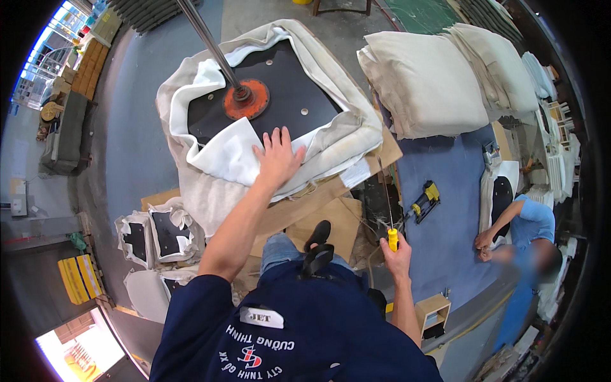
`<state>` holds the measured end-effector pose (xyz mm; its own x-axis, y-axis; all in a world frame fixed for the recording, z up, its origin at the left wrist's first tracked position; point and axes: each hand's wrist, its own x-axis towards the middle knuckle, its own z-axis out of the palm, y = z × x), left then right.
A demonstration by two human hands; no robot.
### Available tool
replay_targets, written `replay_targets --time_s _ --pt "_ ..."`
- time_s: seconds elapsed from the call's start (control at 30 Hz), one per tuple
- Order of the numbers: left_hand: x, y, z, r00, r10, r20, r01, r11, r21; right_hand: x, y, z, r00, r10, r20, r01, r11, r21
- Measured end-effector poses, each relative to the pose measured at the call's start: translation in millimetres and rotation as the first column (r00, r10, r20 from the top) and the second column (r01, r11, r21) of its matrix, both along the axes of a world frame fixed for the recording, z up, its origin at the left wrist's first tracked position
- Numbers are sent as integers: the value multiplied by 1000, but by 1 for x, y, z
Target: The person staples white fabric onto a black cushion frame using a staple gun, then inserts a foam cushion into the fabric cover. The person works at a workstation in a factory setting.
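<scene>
Here, left hand [278, 157] flat, fingers spread on soft limp white fabric [226, 153] over rigid seat board [289, 95]; right hand [396, 254] fingers closed around yellow-handled tool [393, 239]. Fabric best pinched at loose edge.

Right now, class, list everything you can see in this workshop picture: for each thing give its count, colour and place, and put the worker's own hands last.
Seat cushion: one, cream fabric over a black base, upside down on the bench, centre.
Metal pole: one, grey, on an orange disc pressing the black base.
Cardboard sheet: brown, under the cushion.
Finished cushions: a cream stack, upper right.
Small seat pads: a few, cream and black, lower left.
Power tool: one, yellow and black, on the blue surface at right.
Co-worker: one, blue shirt, far right.
Left hand: flat on the white fabric.
Right hand: gripping a yellow-handled tool.
</scene>
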<state>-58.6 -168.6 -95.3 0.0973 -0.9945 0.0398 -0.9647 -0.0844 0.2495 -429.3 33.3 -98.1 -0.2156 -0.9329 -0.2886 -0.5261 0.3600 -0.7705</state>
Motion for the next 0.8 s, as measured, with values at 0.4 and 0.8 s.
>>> replay_targets --time_s 0.4,0.8 --pt "38 39 4 987 -144 -69 145 989 8 24 -17 16 964 227 -141 -235 971 -38" --pt "58 62 17 975 -120 -189 142 984 108 56 -33 53 877 423 -228 -428 903 26"
